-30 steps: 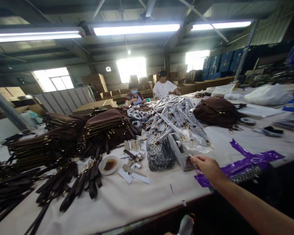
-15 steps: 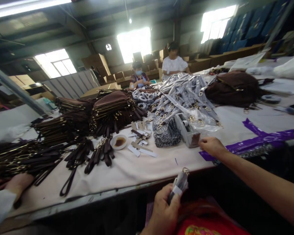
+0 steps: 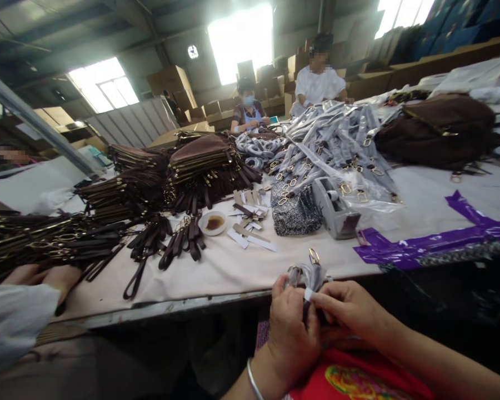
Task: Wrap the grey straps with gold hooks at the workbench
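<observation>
Wrapped strap (image 3: 313, 278) is gripped by curled left hand (image 3: 292, 325) and right hand (image 3: 352, 305), lower end kinda hidden; pale tabletop (image 3: 233, 269) is piled with brown pouches (image 3: 200, 154), windows (image 3: 242, 44) blown out.

In the head view the left grip (image 3: 294, 319) is closed around a plastic-wrapped strap bundle (image 3: 310, 275), its gold clasp (image 3: 314, 255) sticking up; the right grip (image 3: 348, 305) pinches at a white tab (image 3: 308, 295) on it – both are just off the edge of the bench (image 3: 241, 272); beyond stand a grey tape dispenser (image 3: 330, 215) and, beside it, a black-and-white speckled bundle (image 3: 294, 214); purple plastic (image 3: 404, 250) lies to the right; wrapped straps (image 3: 337, 139) heap behind – stacked brown pouches (image 3: 200, 150), dark loops (image 3: 191, 239), white strips (image 3: 262, 243) and a stained dish (image 3: 202, 226) lie leftward; a co-worker's sleeve (image 3: 19, 314) enters far left; two people (image 3: 320, 83) sit opposite.
</observation>
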A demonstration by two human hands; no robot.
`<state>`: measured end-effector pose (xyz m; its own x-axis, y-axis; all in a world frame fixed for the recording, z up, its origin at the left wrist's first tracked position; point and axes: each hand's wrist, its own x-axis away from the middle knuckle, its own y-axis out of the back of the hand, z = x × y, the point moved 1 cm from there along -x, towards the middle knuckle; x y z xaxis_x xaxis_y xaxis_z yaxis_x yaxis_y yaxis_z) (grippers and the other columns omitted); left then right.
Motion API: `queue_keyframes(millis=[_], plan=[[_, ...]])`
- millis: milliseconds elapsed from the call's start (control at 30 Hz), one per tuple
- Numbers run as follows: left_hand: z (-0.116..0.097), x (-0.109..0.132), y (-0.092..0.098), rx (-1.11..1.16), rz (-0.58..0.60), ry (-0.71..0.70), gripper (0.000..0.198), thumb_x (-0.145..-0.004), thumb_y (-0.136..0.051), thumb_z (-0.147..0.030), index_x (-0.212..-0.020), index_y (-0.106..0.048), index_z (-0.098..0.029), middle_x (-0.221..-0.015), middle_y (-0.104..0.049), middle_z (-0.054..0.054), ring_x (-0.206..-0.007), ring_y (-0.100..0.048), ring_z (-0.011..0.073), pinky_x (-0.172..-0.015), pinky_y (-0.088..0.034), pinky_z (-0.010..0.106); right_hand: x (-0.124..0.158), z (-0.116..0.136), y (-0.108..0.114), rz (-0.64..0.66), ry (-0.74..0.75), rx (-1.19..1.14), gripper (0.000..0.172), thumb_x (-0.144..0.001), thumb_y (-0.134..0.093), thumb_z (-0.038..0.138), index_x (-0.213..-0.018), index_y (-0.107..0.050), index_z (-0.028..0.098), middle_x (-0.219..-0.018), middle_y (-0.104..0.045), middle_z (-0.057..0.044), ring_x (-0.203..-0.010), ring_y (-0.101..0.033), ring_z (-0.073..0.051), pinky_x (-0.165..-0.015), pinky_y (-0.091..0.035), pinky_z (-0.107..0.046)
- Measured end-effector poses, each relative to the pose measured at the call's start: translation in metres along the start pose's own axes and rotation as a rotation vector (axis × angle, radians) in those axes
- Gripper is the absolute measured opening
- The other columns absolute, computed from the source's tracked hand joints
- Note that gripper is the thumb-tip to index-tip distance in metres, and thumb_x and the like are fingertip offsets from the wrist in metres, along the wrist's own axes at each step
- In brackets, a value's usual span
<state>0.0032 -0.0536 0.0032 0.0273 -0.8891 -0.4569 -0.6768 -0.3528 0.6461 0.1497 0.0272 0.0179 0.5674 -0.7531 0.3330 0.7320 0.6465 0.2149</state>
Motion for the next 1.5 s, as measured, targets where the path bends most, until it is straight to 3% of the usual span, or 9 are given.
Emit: queue_keyframes(millis=[167,300,467,700,800,967,1200,1500], plan=[[0.003,0.004,0.001,-0.139,-0.040,-0.044,0.011,-0.089,-0.051,-0.007,-0.090,-0.056,-0.017,-0.081,-0.062,0.007,-0.087,-0.067,0.0245,-0.119,-0.041,0.057,-0.007,-0.010,-0.006,-0.016,-0.077,-0.053,0.052,-0.076,-0.069,0.065,-0.055,-0.057,0.019,-0.051,-0.052,0.002,-0.049,-0.041,-0.012,-0.051,-0.031,-0.027],[0.009,0.004,-0.002,-0.068,-0.028,0.021,0.012,-0.088,-0.052,-0.008,-0.090,-0.057,-0.019,-0.082,-0.063,0.006,-0.088,-0.066,0.0244,-0.117,-0.042,0.059,-0.004,-0.015,-0.010,0.025,-0.097,-0.194,0.047,-0.073,-0.073,0.060,-0.057,-0.058,0.019,-0.052,-0.050,0.003,-0.050,-0.038,-0.011,-0.050,-0.030,-0.026],[0.014,0.005,-0.002,0.059,-0.040,0.153,0.015,-0.090,-0.049,-0.009,-0.087,-0.058,-0.021,-0.082,-0.063,0.004,-0.084,-0.063,0.0221,-0.112,-0.045,0.057,0.004,-0.012,-0.005,-0.007,-0.003,-0.172,0.028,-0.076,-0.070,0.045,-0.071,-0.073,0.017,-0.061,-0.056,0.001,-0.058,-0.046,-0.013,-0.052,-0.036,-0.025],[0.006,0.007,-0.003,0.085,0.007,0.099,0.014,-0.092,-0.049,-0.011,-0.090,-0.060,-0.020,-0.085,-0.066,0.006,-0.093,-0.067,0.0243,-0.114,-0.043,0.058,0.002,-0.014,-0.006,-0.084,0.177,-0.060,0.032,-0.087,-0.067,0.044,-0.098,-0.085,0.020,-0.072,-0.068,-0.003,-0.071,-0.061,-0.020,-0.068,-0.052,-0.030],[0.004,0.008,-0.004,0.092,-0.002,0.090,0.014,-0.092,-0.048,-0.011,-0.089,-0.059,-0.019,-0.085,-0.066,0.008,-0.093,-0.068,0.0248,-0.113,-0.044,0.057,-0.001,-0.014,-0.008,-0.093,0.180,-0.018,0.040,-0.088,-0.066,0.045,-0.114,-0.081,0.020,-0.071,-0.067,-0.002,-0.070,-0.062,-0.020,-0.069,-0.054,-0.031],[0.003,0.007,-0.003,0.063,0.013,0.070,0.011,-0.089,-0.051,-0.010,-0.090,-0.056,-0.020,-0.086,-0.067,0.008,-0.090,-0.068,0.0253,-0.110,-0.047,0.058,-0.003,-0.009,-0.008,-0.129,0.104,-0.019,0.074,-0.081,-0.068,0.047,-0.146,-0.058,0.012,-0.059,-0.056,0.006,-0.057,-0.053,-0.015,-0.061,-0.051,-0.030],[0.002,0.006,-0.004,-0.017,0.017,0.022,0.011,-0.088,-0.051,-0.010,-0.089,-0.056,-0.020,-0.084,-0.067,0.010,-0.088,-0.069,0.0263,-0.110,-0.047,0.061,-0.001,-0.004,-0.010,-0.168,-0.048,-0.133,0.089,-0.071,-0.073,0.054,-0.146,-0.056,0.010,-0.054,-0.050,0.009,-0.050,-0.045,-0.013,-0.045,-0.039,-0.024],[-0.001,0.004,-0.001,-0.126,-0.006,-0.039,0.011,-0.086,-0.052,-0.009,-0.086,-0.056,-0.018,-0.080,-0.066,0.010,-0.082,-0.069,0.0250,-0.112,-0.049,0.060,0.000,-0.009,-0.013,-0.146,-0.067,-0.251,0.095,-0.071,-0.077,0.054,-0.149,-0.050,0.009,-0.053,-0.046,0.011,-0.048,-0.041,-0.011,-0.044,-0.035,-0.023]])
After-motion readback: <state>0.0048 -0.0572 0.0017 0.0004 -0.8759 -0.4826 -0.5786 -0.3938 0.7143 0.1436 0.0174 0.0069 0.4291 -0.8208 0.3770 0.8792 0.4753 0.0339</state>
